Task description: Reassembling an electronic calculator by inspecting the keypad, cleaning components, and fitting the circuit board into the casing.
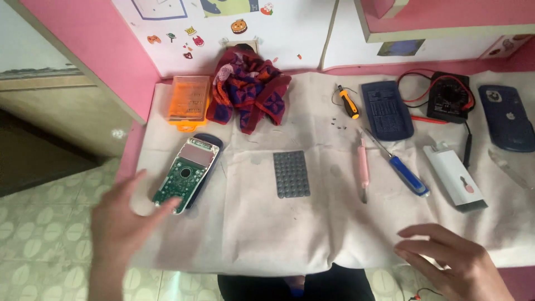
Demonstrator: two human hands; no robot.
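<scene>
Hands hover low over the near edge of the bench [245,234], both empty with fingers spread. At 8 o'clock the left hand [120,223] lies palm down, its fingertips just beside the opened handset [186,174], a green circuit board exposed in a white and dark shell at 9 o'clock. At 4 o'clock the right hand [457,262] floats flat, well apart from the tools.

Orange bit case [188,99] sits shut at 10 o'clock; what it contains cannot be seen.

A pale cloth covers the bench. On it lie a grey keypad mat [291,174] at centre, a crumpled red and blue cloth [248,89] at 11 o'clock, a pink tool [363,167], a blue screwdriver [404,170] and a multimeter [448,96] at 2 o'clock. Pink walls with stickers rise behind; tiled floor shows at 7 o'clock.
</scene>
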